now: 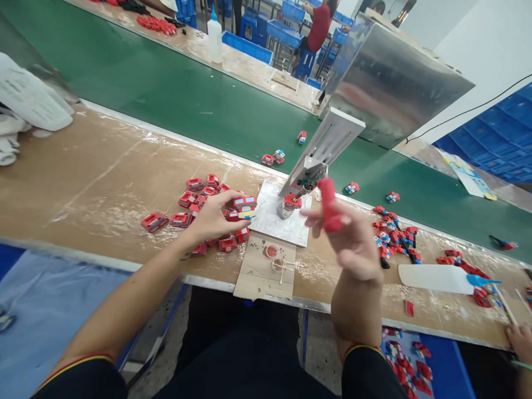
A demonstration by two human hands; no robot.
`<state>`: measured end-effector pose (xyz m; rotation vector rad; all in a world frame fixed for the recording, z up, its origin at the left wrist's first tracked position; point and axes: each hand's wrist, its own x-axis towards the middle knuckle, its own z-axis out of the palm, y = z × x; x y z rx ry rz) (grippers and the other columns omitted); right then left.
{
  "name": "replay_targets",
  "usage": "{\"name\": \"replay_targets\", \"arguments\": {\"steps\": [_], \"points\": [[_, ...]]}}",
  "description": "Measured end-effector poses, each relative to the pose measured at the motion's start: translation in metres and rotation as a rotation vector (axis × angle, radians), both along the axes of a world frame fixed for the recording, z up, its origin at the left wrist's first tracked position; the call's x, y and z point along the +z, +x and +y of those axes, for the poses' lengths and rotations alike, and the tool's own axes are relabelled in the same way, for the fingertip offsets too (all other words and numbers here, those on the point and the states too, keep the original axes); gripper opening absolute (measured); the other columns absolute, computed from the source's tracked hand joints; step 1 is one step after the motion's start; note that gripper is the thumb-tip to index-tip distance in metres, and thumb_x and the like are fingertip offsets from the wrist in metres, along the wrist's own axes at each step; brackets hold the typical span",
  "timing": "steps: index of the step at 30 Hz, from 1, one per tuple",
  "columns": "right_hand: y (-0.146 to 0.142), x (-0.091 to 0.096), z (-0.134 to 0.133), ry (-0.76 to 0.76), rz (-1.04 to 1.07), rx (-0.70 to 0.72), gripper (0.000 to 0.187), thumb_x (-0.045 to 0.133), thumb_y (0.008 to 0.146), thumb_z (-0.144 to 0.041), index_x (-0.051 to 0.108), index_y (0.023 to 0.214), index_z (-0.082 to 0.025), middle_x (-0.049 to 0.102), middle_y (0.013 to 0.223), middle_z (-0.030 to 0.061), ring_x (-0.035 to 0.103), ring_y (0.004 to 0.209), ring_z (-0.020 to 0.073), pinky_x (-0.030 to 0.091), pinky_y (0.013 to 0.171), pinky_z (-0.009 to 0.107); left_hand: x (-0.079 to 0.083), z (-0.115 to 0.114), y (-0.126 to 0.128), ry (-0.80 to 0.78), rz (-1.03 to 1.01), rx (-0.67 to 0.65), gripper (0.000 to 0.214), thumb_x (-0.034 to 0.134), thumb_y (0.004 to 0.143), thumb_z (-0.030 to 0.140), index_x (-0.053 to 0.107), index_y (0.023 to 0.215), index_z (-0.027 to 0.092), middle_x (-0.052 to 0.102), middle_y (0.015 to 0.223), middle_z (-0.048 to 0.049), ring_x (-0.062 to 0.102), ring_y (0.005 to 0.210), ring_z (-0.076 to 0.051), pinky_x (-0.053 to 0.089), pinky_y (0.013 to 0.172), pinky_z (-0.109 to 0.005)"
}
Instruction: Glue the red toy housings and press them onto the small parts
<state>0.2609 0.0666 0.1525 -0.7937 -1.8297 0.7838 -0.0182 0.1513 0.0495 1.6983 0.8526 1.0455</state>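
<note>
My left hand (220, 216) pinches a small red toy car (246, 204) with pale windows and a yellow-and-white edge, beside a pile of red car parts (203, 202). My right hand (353, 238), slightly blurred, is at the red handle (330, 205) of a clamp. Its fingers are loosely spread behind the handle, and the thumb stands apart. The metal clamp fixture (320, 149) leans over a white base plate (266, 213). Under its tip another red car piece (293, 200) sits on a small support.
Cardboard (249, 277) holds small cups (272, 251) and a cotton swab (282, 274). A green conveyor belt (166, 88) carries several toy pieces. Toy figures (394, 235) and a white bottle (434, 278) lie at right. A neighbour's hand (520, 338) shows at the right edge.
</note>
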Motion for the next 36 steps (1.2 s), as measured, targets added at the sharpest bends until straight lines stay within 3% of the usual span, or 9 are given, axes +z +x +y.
{"name": "replay_targets", "arguments": {"steps": [3,5,9,12,15,22,28,32,36], "points": [[0.006,0.046,0.025,0.169,0.164,-0.098,0.070,0.073,0.093,-0.067,0.043,0.153,-0.047,0.072,0.142,0.0006,0.075,0.112,0.0198,0.060,0.076,0.033,-0.002,-0.005,0.006,0.003,0.042,-0.074,0.047,0.084,0.075,0.035,0.072,0.114,0.014,0.079,0.111,-0.0122,0.079,0.099,-0.027,0.068,0.090,-0.040],[0.016,0.047,0.038,0.268,0.252,-0.335,0.053,0.077,0.093,-0.059,0.054,0.138,-0.041,0.073,0.134,0.0006,0.074,0.107,0.0179,0.058,0.078,0.032,-0.005,-0.007,0.005,-0.005,0.038,-0.093,0.047,0.083,0.076,0.035,0.072,0.116,0.014,0.079,0.113,-0.0127,0.079,0.100,-0.027,0.068,0.090,-0.039],[0.023,-0.035,0.044,0.106,0.134,-0.850,0.039,0.073,0.086,-0.063,0.064,0.094,-0.026,0.070,0.094,0.0037,0.065,0.081,0.0185,0.051,0.070,0.034,-0.006,-0.011,-0.004,0.009,0.043,-0.070,0.046,0.086,0.076,0.035,0.073,0.116,0.017,0.080,0.115,-0.0115,0.079,0.101,-0.027,0.068,0.094,-0.041],[0.010,-0.107,0.051,-0.363,0.027,-0.746,0.060,0.088,0.061,-0.059,0.069,0.105,-0.022,0.076,0.105,0.0085,0.066,0.087,0.0232,0.049,0.067,0.034,0.000,-0.013,-0.010,-0.008,0.046,-0.074,0.046,0.086,0.078,0.036,0.073,0.118,0.018,0.080,0.116,-0.0102,0.080,0.100,-0.026,0.069,0.094,-0.041],[-0.001,-0.137,0.059,-0.435,0.028,-0.665,0.050,0.082,0.070,-0.057,0.070,0.102,-0.020,0.080,0.105,0.0099,0.070,0.093,0.0237,0.049,0.070,0.033,0.008,-0.014,-0.010,0.023,0.080,-0.093,0.045,0.086,0.079,0.038,0.074,0.118,0.018,0.080,0.114,-0.0106,0.080,0.097,-0.027,0.069,0.092,-0.039],[0.100,-0.106,0.035,-0.412,-0.136,-0.795,0.041,0.077,0.075,-0.058,0.066,0.090,-0.022,0.075,0.088,0.0053,0.066,0.080,0.0219,0.051,0.074,0.036,0.002,0.002,0.004,0.067,0.094,-0.113,0.043,0.084,0.084,0.038,0.074,0.122,0.021,0.074,0.134,-0.0156,0.072,0.126,-0.032,0.067,0.099,-0.042],[0.206,-0.093,0.144,-0.414,-0.415,-1.069,0.019,0.077,0.077,-0.031,0.063,0.082,-0.019,0.067,0.090,0.0101,0.057,0.092,0.0254,0.045,0.091,0.041,-0.018,0.037,0.072,-0.124,-0.095,-0.189,0.048,0.085,0.079,0.034,0.067,0.121,0.017,0.078,0.121,-0.0150,0.079,0.104,-0.025,0.068,0.091,-0.039],[0.217,-0.106,0.199,-0.456,-0.549,-1.047,0.030,0.081,0.077,-0.029,0.070,0.099,-0.012,0.069,0.104,0.0196,0.057,0.106,0.0313,0.044,0.096,0.043,-0.029,0.052,0.103,-0.057,-0.087,-0.134,0.036,0.078,0.085,0.038,0.064,0.113,0.018,0.079,0.109,-0.0118,0.078,0.101,-0.023,0.065,0.093,-0.040],[0.210,-0.095,0.203,-0.329,-0.591,-1.121,0.054,0.071,0.090,-0.035,0.058,0.135,-0.009,0.060,0.134,0.0247,0.051,0.129,0.0362,0.041,0.110,0.052,-0.036,0.054,0.105,0.011,-0.029,-0.064,0.034,0.077,0.084,0.031,0.057,0.110,0.021,0.076,0.101,-0.0054,0.076,0.098,-0.021,0.061,0.095,-0.038]]}}
